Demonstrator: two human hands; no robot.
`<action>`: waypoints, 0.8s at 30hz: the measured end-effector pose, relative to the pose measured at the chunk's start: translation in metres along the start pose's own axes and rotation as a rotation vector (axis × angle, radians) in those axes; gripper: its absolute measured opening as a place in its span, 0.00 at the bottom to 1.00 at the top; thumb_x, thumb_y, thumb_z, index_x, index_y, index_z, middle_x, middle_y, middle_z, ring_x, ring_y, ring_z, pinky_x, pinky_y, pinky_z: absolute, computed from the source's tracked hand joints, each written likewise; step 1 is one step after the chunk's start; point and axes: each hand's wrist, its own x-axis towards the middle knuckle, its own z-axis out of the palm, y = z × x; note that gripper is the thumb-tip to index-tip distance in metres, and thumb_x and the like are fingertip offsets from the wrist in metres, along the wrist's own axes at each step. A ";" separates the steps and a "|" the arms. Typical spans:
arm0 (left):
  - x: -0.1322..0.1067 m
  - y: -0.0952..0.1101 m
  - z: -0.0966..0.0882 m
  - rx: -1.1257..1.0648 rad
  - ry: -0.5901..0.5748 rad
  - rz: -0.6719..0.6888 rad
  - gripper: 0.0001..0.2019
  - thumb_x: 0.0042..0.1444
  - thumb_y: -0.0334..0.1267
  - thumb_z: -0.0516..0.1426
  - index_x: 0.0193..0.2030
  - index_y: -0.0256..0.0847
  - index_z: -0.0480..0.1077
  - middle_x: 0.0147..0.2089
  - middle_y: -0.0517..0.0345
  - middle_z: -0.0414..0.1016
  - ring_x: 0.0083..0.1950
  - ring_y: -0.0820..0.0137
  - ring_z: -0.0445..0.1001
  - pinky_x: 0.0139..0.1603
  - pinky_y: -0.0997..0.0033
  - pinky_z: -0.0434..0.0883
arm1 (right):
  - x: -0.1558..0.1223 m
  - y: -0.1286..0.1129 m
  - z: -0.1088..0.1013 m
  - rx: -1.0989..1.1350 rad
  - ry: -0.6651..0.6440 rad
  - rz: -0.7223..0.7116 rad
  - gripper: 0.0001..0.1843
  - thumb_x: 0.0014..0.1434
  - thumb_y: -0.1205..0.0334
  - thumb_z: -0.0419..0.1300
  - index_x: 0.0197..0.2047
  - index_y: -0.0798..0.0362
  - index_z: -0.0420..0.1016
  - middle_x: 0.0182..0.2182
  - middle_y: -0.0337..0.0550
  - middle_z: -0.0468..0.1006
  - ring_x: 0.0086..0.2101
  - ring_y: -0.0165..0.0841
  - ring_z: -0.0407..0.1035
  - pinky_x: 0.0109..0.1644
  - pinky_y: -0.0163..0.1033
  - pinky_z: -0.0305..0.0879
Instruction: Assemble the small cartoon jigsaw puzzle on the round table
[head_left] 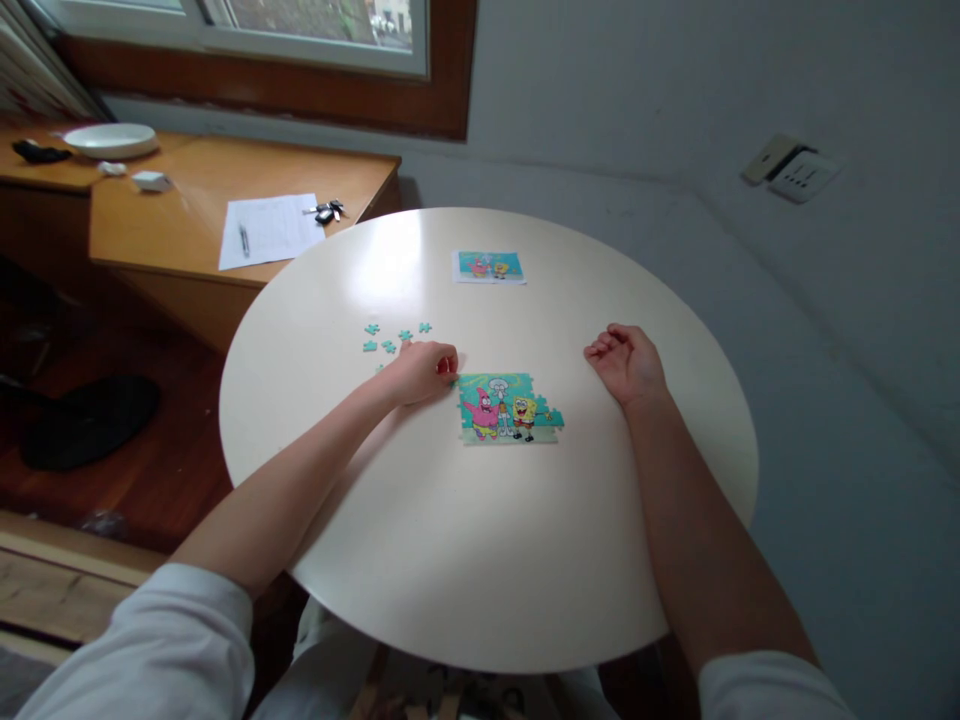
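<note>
A small cartoon jigsaw puzzle (508, 408), partly put together, lies in the middle of the round cream table (420, 560). My left hand (421, 370) rests at its upper left corner, fingers curled and pinched at the puzzle's edge; whether a piece sits in them I cannot make out. Several loose teal pieces (390, 338) lie just beyond that hand. My right hand (626, 362) rests on the table to the right of the puzzle, fingers loosely curled, nothing visible in it. A small reference picture (489, 267) lies farther back.
A wooden desk (172, 215) stands at the back left with a sheet of paper (270, 230), a pen, keys (328, 211) and a white plate (111, 140). A window is above it. A wall with a switch panel (802, 175) runs on the right.
</note>
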 end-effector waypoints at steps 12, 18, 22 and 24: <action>-0.003 0.001 -0.005 0.002 0.024 0.030 0.07 0.50 0.33 0.52 0.29 0.38 0.72 0.27 0.57 0.73 0.29 0.72 0.66 0.39 0.68 0.62 | 0.005 0.001 -0.006 -0.003 -0.033 0.002 0.12 0.50 0.68 0.60 0.21 0.52 0.60 0.14 0.31 0.61 0.17 0.22 0.57 0.23 0.28 0.63; -0.006 -0.001 -0.015 -0.062 0.045 0.036 0.08 0.48 0.33 0.52 0.28 0.38 0.73 0.26 0.57 0.73 0.28 0.73 0.66 0.38 0.69 0.63 | 0.003 0.001 -0.003 0.003 -0.019 0.003 0.12 0.50 0.69 0.59 0.21 0.52 0.60 0.14 0.31 0.61 0.17 0.22 0.57 0.22 0.28 0.62; -0.005 0.002 -0.012 -0.034 0.008 0.026 0.07 0.47 0.33 0.53 0.28 0.38 0.73 0.25 0.58 0.71 0.27 0.73 0.65 0.37 0.69 0.63 | 0.002 0.000 -0.002 -0.001 -0.017 0.009 0.12 0.50 0.69 0.59 0.21 0.52 0.59 0.14 0.31 0.61 0.17 0.22 0.57 0.22 0.28 0.62; -0.004 0.004 -0.010 -0.017 -0.007 0.017 0.07 0.47 0.34 0.54 0.28 0.38 0.74 0.24 0.58 0.71 0.27 0.73 0.66 0.37 0.68 0.63 | 0.002 0.000 -0.003 -0.004 -0.017 0.004 0.12 0.50 0.69 0.59 0.21 0.52 0.59 0.14 0.31 0.61 0.17 0.22 0.57 0.23 0.28 0.62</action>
